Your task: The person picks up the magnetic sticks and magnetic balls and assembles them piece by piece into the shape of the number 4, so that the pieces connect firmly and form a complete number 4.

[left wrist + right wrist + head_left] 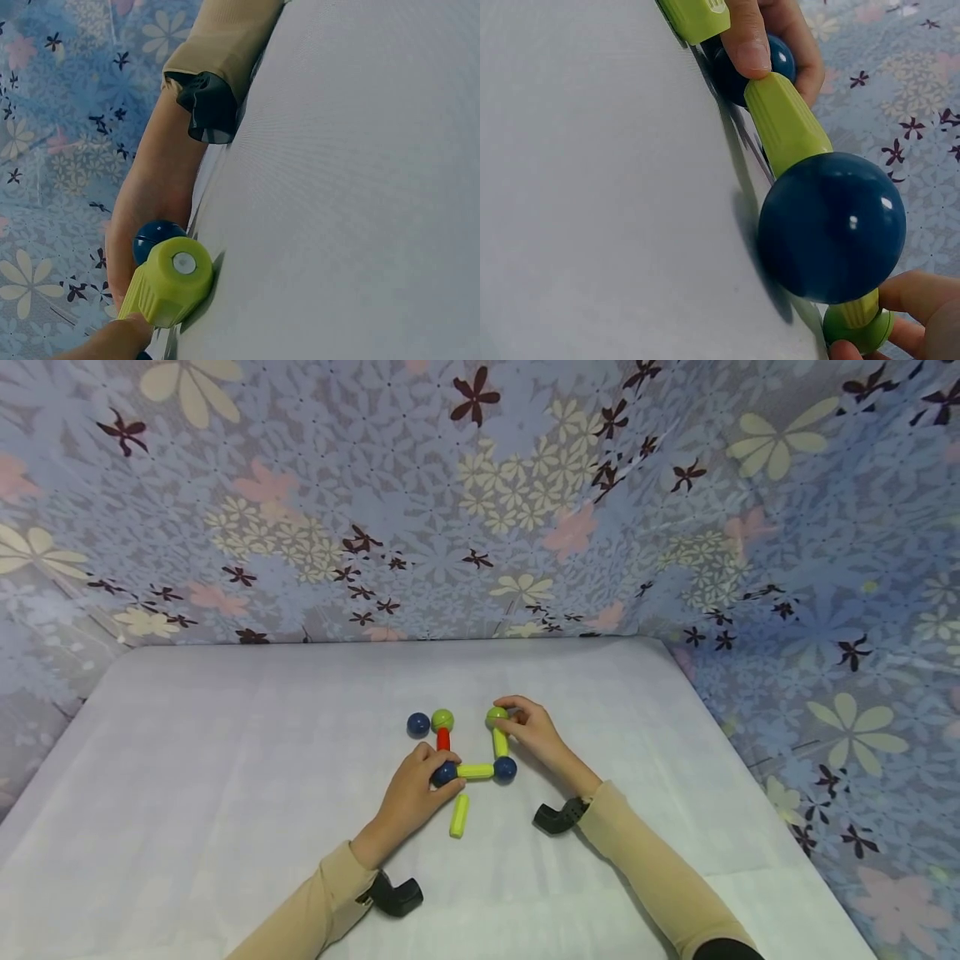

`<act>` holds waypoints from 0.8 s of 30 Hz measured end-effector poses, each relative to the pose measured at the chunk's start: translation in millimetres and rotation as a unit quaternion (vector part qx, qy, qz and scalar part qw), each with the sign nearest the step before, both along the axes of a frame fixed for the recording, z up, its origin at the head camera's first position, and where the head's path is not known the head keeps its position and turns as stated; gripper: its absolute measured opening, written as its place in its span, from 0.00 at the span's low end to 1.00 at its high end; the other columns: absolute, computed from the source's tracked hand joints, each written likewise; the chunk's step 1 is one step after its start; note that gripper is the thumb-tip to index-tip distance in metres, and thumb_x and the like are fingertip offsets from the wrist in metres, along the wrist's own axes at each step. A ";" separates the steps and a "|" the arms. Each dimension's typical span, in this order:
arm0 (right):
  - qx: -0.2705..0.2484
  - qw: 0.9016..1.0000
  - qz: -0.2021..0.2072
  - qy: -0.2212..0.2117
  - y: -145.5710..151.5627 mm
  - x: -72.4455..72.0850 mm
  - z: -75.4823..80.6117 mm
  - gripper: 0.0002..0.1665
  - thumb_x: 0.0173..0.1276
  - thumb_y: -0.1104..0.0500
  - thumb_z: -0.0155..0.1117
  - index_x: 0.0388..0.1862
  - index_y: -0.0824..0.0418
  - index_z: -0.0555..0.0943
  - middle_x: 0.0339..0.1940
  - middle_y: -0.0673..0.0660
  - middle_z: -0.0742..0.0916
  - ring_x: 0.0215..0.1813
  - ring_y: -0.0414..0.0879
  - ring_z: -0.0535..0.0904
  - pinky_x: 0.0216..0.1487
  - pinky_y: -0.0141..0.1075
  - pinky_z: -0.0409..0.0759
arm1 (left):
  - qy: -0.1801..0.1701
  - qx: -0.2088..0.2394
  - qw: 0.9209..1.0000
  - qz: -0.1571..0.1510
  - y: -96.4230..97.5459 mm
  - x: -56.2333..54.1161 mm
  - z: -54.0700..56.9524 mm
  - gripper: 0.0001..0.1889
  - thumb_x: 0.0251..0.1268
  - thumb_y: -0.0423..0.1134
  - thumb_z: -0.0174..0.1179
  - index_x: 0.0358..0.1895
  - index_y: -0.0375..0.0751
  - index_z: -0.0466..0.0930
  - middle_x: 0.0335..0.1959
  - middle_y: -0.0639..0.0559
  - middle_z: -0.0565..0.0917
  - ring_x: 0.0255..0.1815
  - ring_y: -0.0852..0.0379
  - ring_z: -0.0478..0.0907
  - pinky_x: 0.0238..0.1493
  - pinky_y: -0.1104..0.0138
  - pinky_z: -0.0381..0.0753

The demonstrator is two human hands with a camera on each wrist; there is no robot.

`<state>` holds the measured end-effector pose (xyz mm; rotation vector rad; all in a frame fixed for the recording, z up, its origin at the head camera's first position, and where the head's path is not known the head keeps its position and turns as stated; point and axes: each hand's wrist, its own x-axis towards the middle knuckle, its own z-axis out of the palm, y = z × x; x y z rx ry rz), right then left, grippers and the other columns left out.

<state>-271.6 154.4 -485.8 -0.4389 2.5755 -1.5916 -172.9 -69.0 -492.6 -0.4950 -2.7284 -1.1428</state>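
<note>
A U-shaped chain of magnetic rods and balls lies on the white table. My left hand [412, 787] grips the blue ball [445, 773] at its near left corner, thumb and fingers on either side. From that ball a red rod [443, 740] runs away to a green ball [442, 720]. A yellow-green rod [476, 771] links it to another blue ball [832, 229] at the right corner. There a second yellow-green rod [500, 744] leads up to a green ball [497, 716], which my right hand [538, 732] pinches between thumb and fingers.
A separate blue ball [418, 725] sits just left of the far left green ball. Nearer me lies a loose yellow-green rod [459, 816]. Black wrist mounts [558, 817] stick out from both sleeves, low over the table. Flowered cloth [420, 502] hangs behind and to the right.
</note>
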 end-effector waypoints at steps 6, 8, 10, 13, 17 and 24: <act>0.011 0.999 -0.028 0.028 -4.0 21.0 28.1 0.22 0.65 0.63 0.64 0.56 0.72 0.75 0.51 0.69 0.77 0.33 0.37 0.72 0.34 0.26 0.71 | 0.003 0.003 1.000 -0.001 0.6 0.1 -1.4 0.16 0.57 0.47 0.67 0.47 0.47 0.82 0.33 0.53 0.70 0.30 0.61 0.63 0.32 0.72 0.61; 0.009 0.998 -0.039 0.046 -5.3 32.6 38.5 0.21 0.65 0.65 0.62 0.54 0.75 0.75 0.50 0.71 0.76 0.34 0.40 0.72 0.35 0.26 0.71 | 0.003 0.003 1.000 0.000 0.7 0.5 -1.8 0.15 0.57 0.46 0.67 0.47 0.48 0.81 0.33 0.53 0.70 0.30 0.61 0.62 0.32 0.73 0.61; 0.001 0.997 -0.048 0.057 -3.8 43.6 43.4 0.19 0.65 0.66 0.61 0.53 0.75 0.75 0.49 0.71 0.77 0.34 0.41 0.73 0.35 0.25 0.72 | 0.006 0.005 1.000 0.000 1.2 1.7 -1.7 0.15 0.57 0.46 0.67 0.47 0.48 0.81 0.33 0.53 0.70 0.30 0.61 0.62 0.31 0.73 0.61; -0.025 0.996 -0.048 0.066 2.2 60.0 45.1 0.17 0.66 0.68 0.59 0.52 0.76 0.75 0.48 0.72 0.78 0.35 0.43 0.76 0.35 0.26 0.75 | 0.012 0.008 1.000 -0.001 2.5 4.3 -1.8 0.15 0.56 0.45 0.67 0.46 0.48 0.81 0.32 0.53 0.70 0.29 0.61 0.61 0.31 0.73 0.60; -0.059 0.995 -0.047 0.061 9.4 76.0 42.0 0.15 0.66 0.70 0.58 0.50 0.76 0.76 0.48 0.73 0.80 0.37 0.39 0.76 0.36 0.27 0.75 | 0.005 0.011 1.000 -0.002 2.2 5.1 -1.6 0.15 0.57 0.45 0.67 0.48 0.48 0.81 0.33 0.52 0.70 0.30 0.61 0.62 0.32 0.72 0.61; -0.104 0.992 -0.041 0.059 11.2 99.1 16.9 0.12 0.64 0.70 0.59 0.46 0.74 0.78 0.40 0.72 0.82 0.33 0.32 0.76 0.33 0.26 0.74 | 0.002 0.022 1.000 0.002 3.4 6.4 -3.5 0.19 0.56 0.45 0.68 0.51 0.46 0.81 0.34 0.51 0.71 0.31 0.60 0.63 0.33 0.72 0.62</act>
